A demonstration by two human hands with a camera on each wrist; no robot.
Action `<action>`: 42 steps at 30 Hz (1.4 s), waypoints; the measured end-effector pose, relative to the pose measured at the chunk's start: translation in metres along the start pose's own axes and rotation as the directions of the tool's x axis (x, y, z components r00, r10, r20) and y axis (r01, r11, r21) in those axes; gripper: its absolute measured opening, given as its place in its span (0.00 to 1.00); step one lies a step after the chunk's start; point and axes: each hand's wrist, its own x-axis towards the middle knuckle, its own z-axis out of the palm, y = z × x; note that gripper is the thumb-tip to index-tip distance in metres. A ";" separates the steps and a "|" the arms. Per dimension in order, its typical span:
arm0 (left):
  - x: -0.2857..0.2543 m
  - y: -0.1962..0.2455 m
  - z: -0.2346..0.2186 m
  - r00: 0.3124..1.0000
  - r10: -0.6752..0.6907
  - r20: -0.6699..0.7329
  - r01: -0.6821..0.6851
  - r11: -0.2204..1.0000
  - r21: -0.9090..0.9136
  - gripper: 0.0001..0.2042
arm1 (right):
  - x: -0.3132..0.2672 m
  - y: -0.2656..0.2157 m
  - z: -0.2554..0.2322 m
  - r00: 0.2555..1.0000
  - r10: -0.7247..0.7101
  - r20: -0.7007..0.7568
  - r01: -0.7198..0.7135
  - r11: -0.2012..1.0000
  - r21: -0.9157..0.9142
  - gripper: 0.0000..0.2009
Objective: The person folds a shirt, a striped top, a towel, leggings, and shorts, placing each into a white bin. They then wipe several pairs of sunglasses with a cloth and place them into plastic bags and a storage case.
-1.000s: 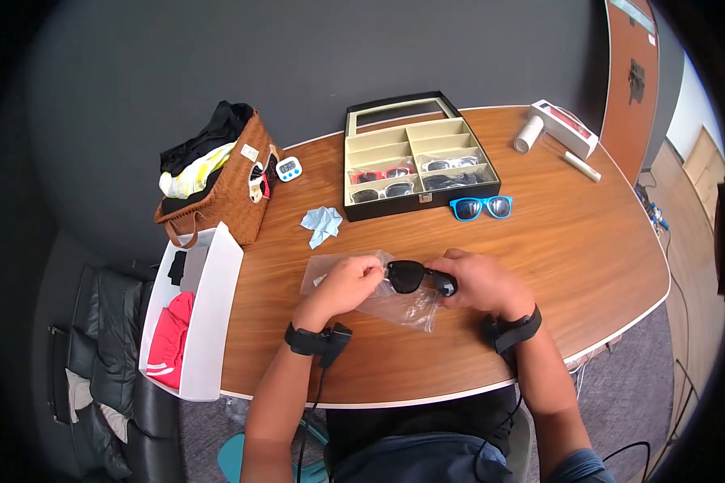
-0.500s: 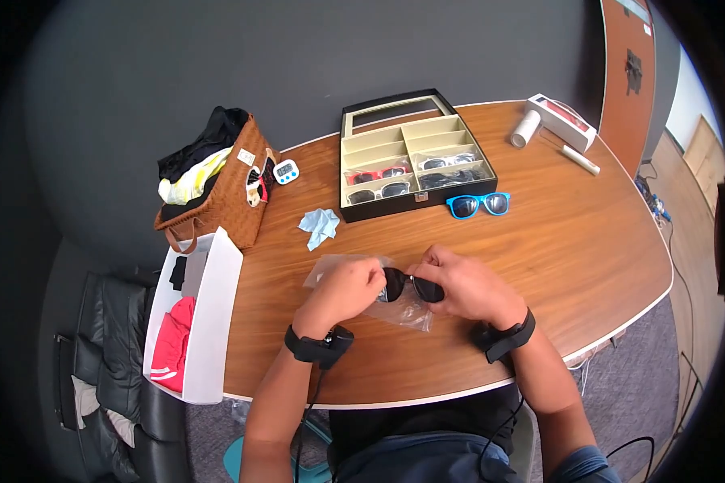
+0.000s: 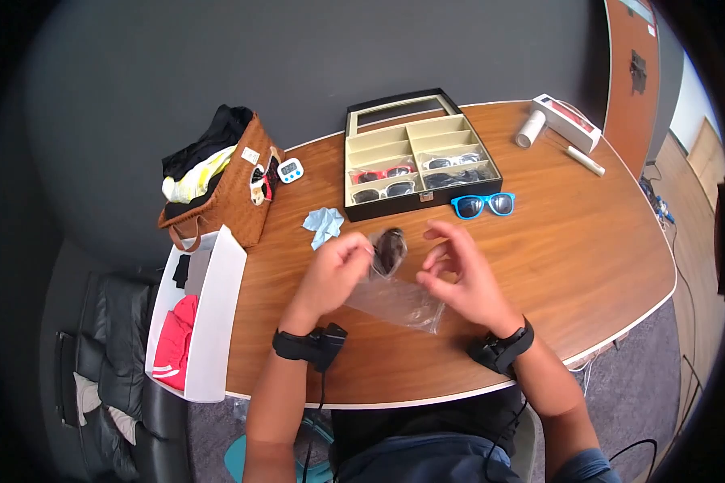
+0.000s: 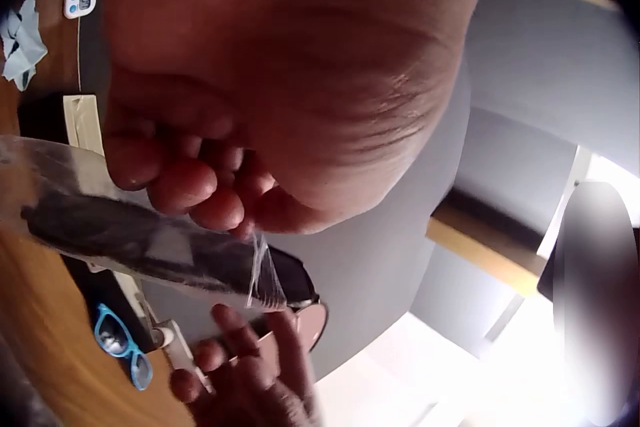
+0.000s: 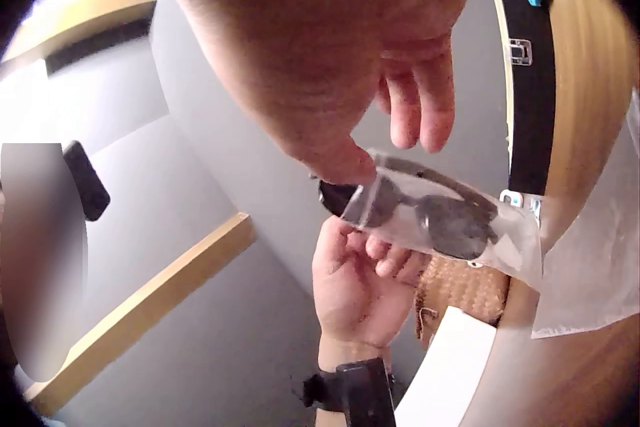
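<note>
Black sunglasses (image 3: 390, 251) lie mostly inside a small clear plastic bag (image 5: 520, 247), with one lens end sticking out of its mouth in the right wrist view. My left hand (image 3: 334, 272) pinches the bag near that mouth, its fingers curled in the left wrist view (image 4: 200, 182). The bag hangs tilted above the table. Just right of it, my right hand (image 3: 469, 278) has its fingers spread and loosely bent, holding nothing. A second clear plastic bag (image 3: 399, 307) lies flat on the table below the hands.
Behind the hands stands an open display case (image 3: 376, 140) with several glasses in its front compartments. Blue sunglasses (image 3: 483, 206) lie before it. Leftward are a light blue cloth (image 3: 324, 225), a timer (image 3: 290, 170), a woven basket (image 3: 238, 189) and a white box (image 3: 217, 322) of clothes.
Both hands held the sunglasses low over the plastic. Now the sunglasses are turned upright in the bag and raised by the left hand, while the right hand has let go and moved right.
</note>
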 end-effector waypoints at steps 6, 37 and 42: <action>-0.014 0.021 -0.005 0.992 0.068 -0.105 -0.073 0.996 -0.050 0.09 | -0.007 0.010 -0.001 0.961 0.219 0.169 -0.272 0.863 0.426 0.19; 0.026 -0.152 -0.085 0.868 0.324 -0.377 0.024 0.730 0.683 0.07 | 0.258 0.079 -0.039 0.936 0.272 0.225 -0.139 0.869 -0.475 0.08; 0.029 -0.154 -0.087 0.835 0.342 -0.431 0.027 0.757 0.653 0.03 | 0.295 0.126 -0.022 0.880 0.384 0.280 -0.241 0.868 -0.433 0.08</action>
